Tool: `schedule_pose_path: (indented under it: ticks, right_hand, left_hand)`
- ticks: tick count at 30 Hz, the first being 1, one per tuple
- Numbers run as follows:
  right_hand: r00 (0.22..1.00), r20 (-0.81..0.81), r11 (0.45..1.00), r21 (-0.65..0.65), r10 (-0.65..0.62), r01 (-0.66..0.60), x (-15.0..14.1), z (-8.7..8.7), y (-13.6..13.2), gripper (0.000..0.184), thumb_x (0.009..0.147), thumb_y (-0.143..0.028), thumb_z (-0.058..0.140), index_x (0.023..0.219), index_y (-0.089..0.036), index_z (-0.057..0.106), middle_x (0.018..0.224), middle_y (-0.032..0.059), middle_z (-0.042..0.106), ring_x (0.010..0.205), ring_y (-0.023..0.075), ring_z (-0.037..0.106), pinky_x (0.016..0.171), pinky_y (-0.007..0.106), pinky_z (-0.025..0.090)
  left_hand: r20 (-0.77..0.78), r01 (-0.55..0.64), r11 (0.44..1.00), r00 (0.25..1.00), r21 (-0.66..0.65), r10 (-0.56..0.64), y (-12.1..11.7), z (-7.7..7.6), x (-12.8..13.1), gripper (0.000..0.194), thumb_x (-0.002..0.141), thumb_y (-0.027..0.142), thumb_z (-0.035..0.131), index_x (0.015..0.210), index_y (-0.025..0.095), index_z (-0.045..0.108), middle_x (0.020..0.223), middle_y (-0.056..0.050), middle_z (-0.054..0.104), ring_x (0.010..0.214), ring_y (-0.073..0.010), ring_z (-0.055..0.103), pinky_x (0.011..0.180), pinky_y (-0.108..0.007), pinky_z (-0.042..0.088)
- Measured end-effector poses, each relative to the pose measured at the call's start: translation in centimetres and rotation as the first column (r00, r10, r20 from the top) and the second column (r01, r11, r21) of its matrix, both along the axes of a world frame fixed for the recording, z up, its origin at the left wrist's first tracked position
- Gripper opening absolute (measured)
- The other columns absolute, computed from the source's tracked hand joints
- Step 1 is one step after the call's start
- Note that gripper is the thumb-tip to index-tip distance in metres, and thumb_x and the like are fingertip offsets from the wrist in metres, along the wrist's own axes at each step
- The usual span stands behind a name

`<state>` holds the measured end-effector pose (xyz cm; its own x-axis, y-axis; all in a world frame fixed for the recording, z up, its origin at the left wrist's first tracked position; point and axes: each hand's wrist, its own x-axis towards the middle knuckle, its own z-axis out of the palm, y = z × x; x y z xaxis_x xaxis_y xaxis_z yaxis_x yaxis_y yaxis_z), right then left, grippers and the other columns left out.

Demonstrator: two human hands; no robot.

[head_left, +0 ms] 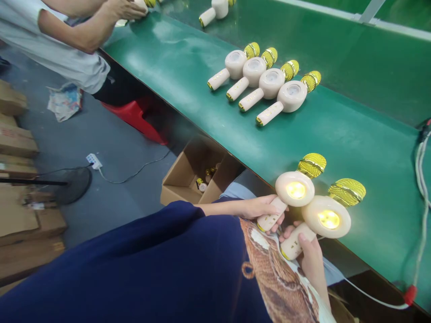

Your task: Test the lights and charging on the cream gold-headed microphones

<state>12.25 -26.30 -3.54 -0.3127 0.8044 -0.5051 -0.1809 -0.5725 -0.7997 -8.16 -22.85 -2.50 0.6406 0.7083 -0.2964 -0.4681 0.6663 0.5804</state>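
My left hand (259, 208) grips the cream handle of a karaoke microphone (295, 188), whose gold mesh head points away and whose round body glows yellow. My right hand (310, 255) holds a second lit microphone (326, 217) just beside it, the two bodies nearly touching. Both are held above the edge of a green conveyor belt (340, 139). Farther along the belt, several unlit microphones (264, 83) lie side by side in a row. A co-worker's hands (126, 9) hold another microphone at the far left end of the belt.
An open cardboard box (191, 179) holding small parts stands below the belt edge. A red stool (134, 117), stacked cartons (18, 211), a fan base (76, 186) and a power strip (93, 160) sit on the floor. White cables (420, 175) run along the belt's right side.
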Motion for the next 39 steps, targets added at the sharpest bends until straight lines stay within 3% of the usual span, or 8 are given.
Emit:
schedule_pose_path:
  ticks: [6,12,18,24,27,32,35,39]
  right_hand:
    - [0.998,0.061,0.998,0.066,-0.006,0.002,-0.2,0.4,-0.2,0.038,0.076,-0.039,0.07,0.105,-0.027,0.049,0.074,-0.003,0.061,0.067,0.0154,0.059,0.063,0.028,0.048]
    - [0.997,0.063,0.997,0.055,0.049,-0.052,-0.1,1.2,-0.5,0.045,0.072,-0.035,0.073,0.109,-0.03,0.048,0.08,-0.0021,0.06,0.071,0.0174,0.06,0.064,0.03,0.048]
    - [0.991,0.092,0.995,0.021,0.093,-0.096,-0.2,2.3,-1.2,0.035,0.067,-0.034,0.077,0.095,-0.026,0.056,0.086,0.0,0.063,0.074,0.0165,0.058,0.067,0.029,0.048]
    - [0.961,0.179,0.978,-0.047,0.21,-0.204,1.5,1.6,-1.2,0.071,0.068,-0.034,0.079,0.128,-0.029,0.043,0.109,0.0058,0.066,0.104,0.0246,0.061,0.093,0.039,0.046]
    - [0.95,0.118,0.956,-0.079,0.289,-0.282,1.9,1.5,-1.0,0.077,0.069,-0.033,0.078,0.134,-0.029,0.037,0.122,0.0099,0.063,0.114,0.0275,0.058,0.101,0.045,0.043]
    - [0.992,0.022,0.99,-0.077,0.121,-0.119,1.4,1.9,-1.1,0.077,0.069,-0.029,0.077,0.135,-0.033,0.037,0.129,0.0108,0.06,0.114,0.0303,0.06,0.101,0.052,0.043]
    - [0.99,-0.069,0.984,-0.119,0.123,-0.131,1.7,1.5,-1.4,0.077,0.068,-0.026,0.077,0.134,-0.036,0.039,0.131,0.0091,0.06,0.116,0.0303,0.059,0.101,0.051,0.043]
    - [0.987,-0.132,0.982,-0.155,0.088,-0.109,2.2,1.0,-1.9,0.074,0.07,-0.027,0.075,0.136,-0.034,0.041,0.134,0.0107,0.057,0.121,0.0307,0.056,0.102,0.05,0.042]
  left_hand:
    - [0.062,0.045,0.999,0.997,0.012,-0.045,0.0,-0.5,-0.1,0.051,0.062,0.038,0.077,0.101,0.022,0.048,0.076,0.003,0.054,0.068,-0.0154,0.062,0.064,-0.031,0.048]
    - [0.077,0.073,0.997,0.994,-0.011,-0.072,0.0,0.3,-0.5,0.048,0.057,0.024,0.074,0.099,0.02,0.052,0.084,0.002,0.056,0.069,-0.0159,0.061,0.066,-0.033,0.046]
    - [0.051,0.109,0.992,0.993,-0.069,-0.105,0.0,0.5,-0.7,0.055,0.047,0.021,0.08,0.096,0.019,0.053,0.083,0.0,0.056,0.076,-0.0208,0.063,0.066,-0.034,0.046]
    - [0.067,0.147,0.986,0.988,-0.078,-0.142,0.0,0.2,-1.3,0.075,0.045,0.013,0.08,0.115,0.018,0.052,0.091,0.0,0.056,0.081,-0.021,0.063,0.066,-0.032,0.046]
    - [0.096,0.152,0.987,0.985,-0.05,-0.147,-0.1,0.1,-1.4,0.074,0.049,0.012,0.076,0.118,0.018,0.05,0.095,-0.002,0.055,0.08,-0.0194,0.063,0.067,-0.032,0.047]
    - [0.062,0.089,0.995,0.994,-0.048,-0.086,-0.3,0.8,-1.3,0.071,0.051,0.012,0.077,0.115,0.019,0.047,0.093,-0.001,0.054,0.08,-0.0176,0.062,0.07,-0.033,0.048]
    - [-0.039,0.102,0.994,0.994,-0.031,-0.103,-0.4,1.4,-1.1,0.07,0.049,0.01,0.08,0.108,0.021,0.044,0.089,0.002,0.055,0.077,-0.0142,0.06,0.071,-0.032,0.048]
    - [-0.184,0.029,1.0,0.983,0.006,-0.028,-0.8,1.7,-0.8,0.067,0.055,0.012,0.077,0.108,0.021,0.038,0.088,0.002,0.055,0.073,-0.0129,0.06,0.065,-0.029,0.048]
